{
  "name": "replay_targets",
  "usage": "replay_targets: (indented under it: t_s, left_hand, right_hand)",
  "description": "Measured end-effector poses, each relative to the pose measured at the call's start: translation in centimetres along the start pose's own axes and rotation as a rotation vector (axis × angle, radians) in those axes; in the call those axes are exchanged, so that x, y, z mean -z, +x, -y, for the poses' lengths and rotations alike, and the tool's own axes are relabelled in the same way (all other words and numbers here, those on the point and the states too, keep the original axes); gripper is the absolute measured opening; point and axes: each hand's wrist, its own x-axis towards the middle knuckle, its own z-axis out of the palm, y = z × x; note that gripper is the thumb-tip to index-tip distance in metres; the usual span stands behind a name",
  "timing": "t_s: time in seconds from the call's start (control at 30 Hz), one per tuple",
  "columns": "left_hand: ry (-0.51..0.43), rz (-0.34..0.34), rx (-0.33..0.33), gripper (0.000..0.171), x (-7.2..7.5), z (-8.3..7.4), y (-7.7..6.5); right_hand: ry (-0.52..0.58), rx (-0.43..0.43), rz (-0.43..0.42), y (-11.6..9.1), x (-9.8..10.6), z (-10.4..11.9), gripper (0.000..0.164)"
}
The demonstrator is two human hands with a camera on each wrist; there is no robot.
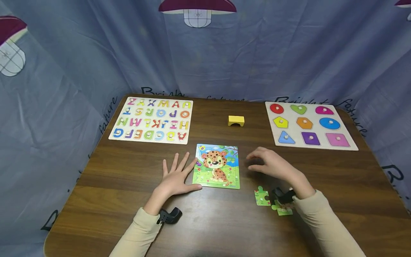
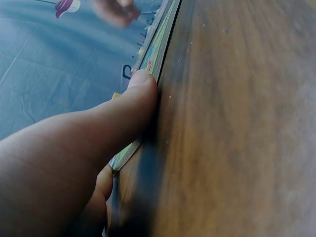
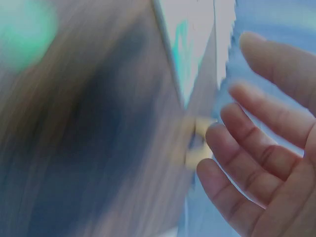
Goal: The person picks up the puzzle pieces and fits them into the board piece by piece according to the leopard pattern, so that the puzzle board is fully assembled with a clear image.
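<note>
A square jigsaw puzzle [image 1: 221, 175] with a cartoon leopard lies on the table in the middle of the head view. My left hand [image 1: 174, 182] is spread flat at its left side, thumb and a finger touching the puzzle's edge; the left wrist view shows the thumb [image 2: 123, 106] against that edge. To the right of the puzzle, my right hand [image 1: 271, 163] hovers with loosely bent fingers and nothing between them. Just below that hand lie a green jigsaw piece [image 1: 262, 198] and a second jigsaw piece [image 1: 285, 210], partly hidden by the wrist camera.
An alphabet peg board [image 1: 151, 120] lies at the back left, a shape peg board [image 1: 290, 132] at the back right. Between them stands a yellow arch block [image 1: 236, 120]. A blue curtain [image 1: 257, 53] hangs behind the wooden table [image 1: 112, 200].
</note>
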Motion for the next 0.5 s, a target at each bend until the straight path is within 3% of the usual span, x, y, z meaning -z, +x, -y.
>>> replay_targets:
  t_s: [0.23, 0.5]
  left_hand:
    - [-0.013, 0.007, -0.011, 0.093, -0.1, 0.1, 0.0]
    - [-0.026, 0.007, -0.005, 0.093, -0.3, 0.3, 0.1]
  right_hand:
    - [0.049, -0.152, -0.031, -7.8, 3.5, -5.7, 0.03]
    - [0.09, -0.16, -0.065, -13.6, 3.1, -10.0, 0.042]
